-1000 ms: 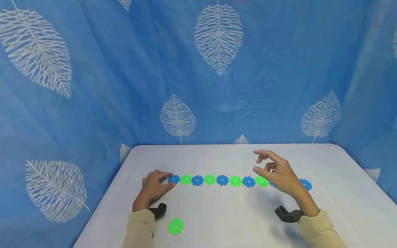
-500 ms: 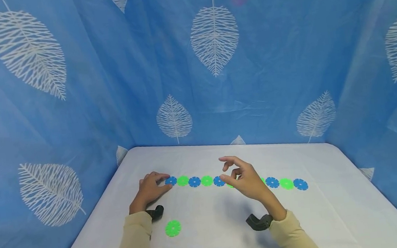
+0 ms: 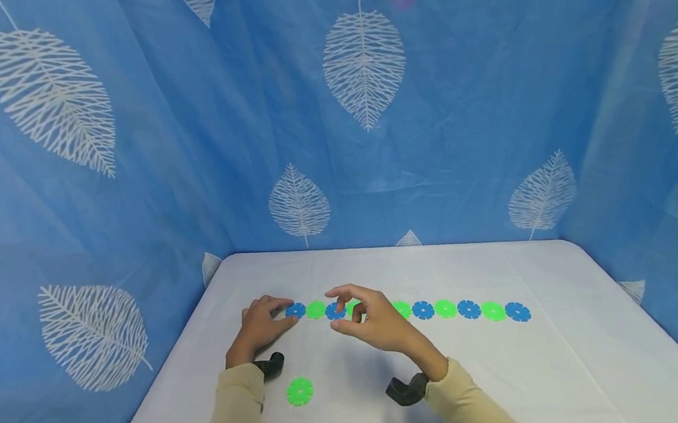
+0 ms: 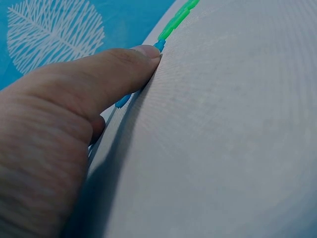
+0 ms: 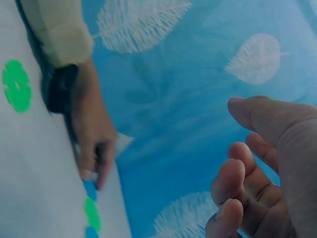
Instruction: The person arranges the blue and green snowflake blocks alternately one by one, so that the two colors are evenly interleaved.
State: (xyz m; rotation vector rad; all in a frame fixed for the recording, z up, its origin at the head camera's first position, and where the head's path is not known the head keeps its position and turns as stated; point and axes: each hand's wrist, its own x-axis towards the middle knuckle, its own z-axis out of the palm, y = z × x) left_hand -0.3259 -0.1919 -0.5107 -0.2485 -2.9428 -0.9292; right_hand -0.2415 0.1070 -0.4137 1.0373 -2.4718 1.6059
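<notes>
At the left end of a row of alternating blue and green notched plastic discs, my left hand (image 3: 260,325) holds a blue disc (image 3: 297,310) between thumb and index finger. In the left wrist view, the thumb lies along the edge of this blue disc (image 4: 123,101). The green disc (image 3: 316,310) beside it is the second in the row. My right hand (image 3: 380,322) is above the left part of the row, its fingers loosely bent with nothing between them. It hides part of the discs beneath. The right wrist view shows its thumb and fingertips apart.
A single green disc (image 3: 300,391) lies on the white tablecloth (image 3: 346,415), nearer to me than the row. The row extends right to a blue disc (image 3: 517,311). Blue curtains (image 3: 459,125) with white leaf prints hang behind and beside the table.
My right hand has moved left above the row, from near its right end toward my left hand. The left hand stays at the end blue disc.
</notes>
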